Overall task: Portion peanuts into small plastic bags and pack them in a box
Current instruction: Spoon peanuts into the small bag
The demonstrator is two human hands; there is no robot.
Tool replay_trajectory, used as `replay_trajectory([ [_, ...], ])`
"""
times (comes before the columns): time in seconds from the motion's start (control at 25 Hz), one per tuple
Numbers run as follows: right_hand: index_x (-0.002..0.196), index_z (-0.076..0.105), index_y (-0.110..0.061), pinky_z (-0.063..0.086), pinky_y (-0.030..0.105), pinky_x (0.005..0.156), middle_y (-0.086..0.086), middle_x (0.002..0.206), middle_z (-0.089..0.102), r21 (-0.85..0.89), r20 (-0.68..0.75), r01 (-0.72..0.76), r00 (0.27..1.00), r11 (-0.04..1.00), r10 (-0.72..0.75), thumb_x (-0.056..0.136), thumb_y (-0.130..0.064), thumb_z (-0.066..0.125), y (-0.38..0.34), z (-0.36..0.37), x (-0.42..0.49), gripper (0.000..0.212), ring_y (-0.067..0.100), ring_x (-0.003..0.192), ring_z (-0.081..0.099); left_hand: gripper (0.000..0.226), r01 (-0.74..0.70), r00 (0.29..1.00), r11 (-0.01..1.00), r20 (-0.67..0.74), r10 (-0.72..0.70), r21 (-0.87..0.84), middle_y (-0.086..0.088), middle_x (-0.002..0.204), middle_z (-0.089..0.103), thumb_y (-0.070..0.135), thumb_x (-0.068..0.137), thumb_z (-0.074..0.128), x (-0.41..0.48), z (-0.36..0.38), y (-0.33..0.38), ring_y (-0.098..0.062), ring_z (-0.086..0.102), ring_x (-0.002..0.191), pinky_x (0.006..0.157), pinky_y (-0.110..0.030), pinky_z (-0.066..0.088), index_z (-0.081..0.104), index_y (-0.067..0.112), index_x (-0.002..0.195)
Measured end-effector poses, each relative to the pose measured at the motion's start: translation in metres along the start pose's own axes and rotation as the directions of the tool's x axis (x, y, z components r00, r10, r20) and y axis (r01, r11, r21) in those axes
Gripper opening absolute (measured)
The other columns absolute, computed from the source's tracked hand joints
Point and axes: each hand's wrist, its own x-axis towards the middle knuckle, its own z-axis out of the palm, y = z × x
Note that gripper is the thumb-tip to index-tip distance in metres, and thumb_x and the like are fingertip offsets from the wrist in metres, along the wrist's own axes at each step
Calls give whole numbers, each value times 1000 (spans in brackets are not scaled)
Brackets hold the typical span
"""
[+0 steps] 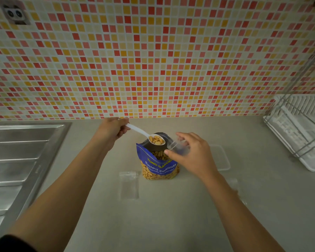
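Holding the spoon [138,130] by the end of its handle, my left hand [113,130] has its fingers [123,132] clamped round it. The bowl carries a heap of peanuts [157,140] directly above the open mouth of the peanut bag [158,166]. My right hand [193,153] pinches the small clear bag [175,145] between thumb and fingers, just beside the spoon bowl and to its right.

Procedure for the transfer, as I judge it:

1. Keep the bowl level and move it sideways only, so any loose nut drops back into the peanut bag.
2. Spread the small clear bag's mouth wider than the bowl. How far it is open now I cannot tell.
3. Bring the mouth under the spoon tip, not the spoon across a gap.
4. Tip slowly from the tip of the bowl.

The peanut bag stands upright and unsupported on the desk [171,215], so avoid knocking it. A spare bag [129,184] lies flat near its left side. The box [220,159] sits on the desk behind my right hand.
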Motion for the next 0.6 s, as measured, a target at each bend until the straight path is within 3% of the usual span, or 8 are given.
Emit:
replay_trajectory([
  [0.2,121,59,-19,42,19,76,-6,108,64,-24,-5,-18,1000,1000,18,66,-55,74,-10,6,8,67,3,87,52,14,-88,996,996,-18,87,-34,-5,68,61,17,90,58,-12,-1,42,-9,50,56,54,-17,43,65,5,86],
  [0.4,112,62,-18,48,22,71,-9,95,62,68,-90,-30,995,997,36,65,-53,76,-17,8,11,61,5,79,55,18,-203,979,961,13,204,189,-6,73,62,20,90,59,-32,19,66,-10,53,60,57,-18,43,67,5,91],
  [0.48,111,63,-19,49,22,69,-10,94,61,117,-117,-37,992,993,50,65,-51,77,-20,9,11,58,5,78,56,18,-364,930,870,82,358,333,-3,72,63,23,90,58,-47,31,81,-9,56,60,53,-14,42,67,7,88],
  [0.6,115,62,-20,51,25,72,-7,102,64,166,-117,-52,991,985,72,66,-50,76,-24,8,13,59,6,81,58,20,-631,755,531,289,589,566,6,65,61,28,91,56,-77,50,104,-6,58,58,49,-8,43,66,14,81],
])
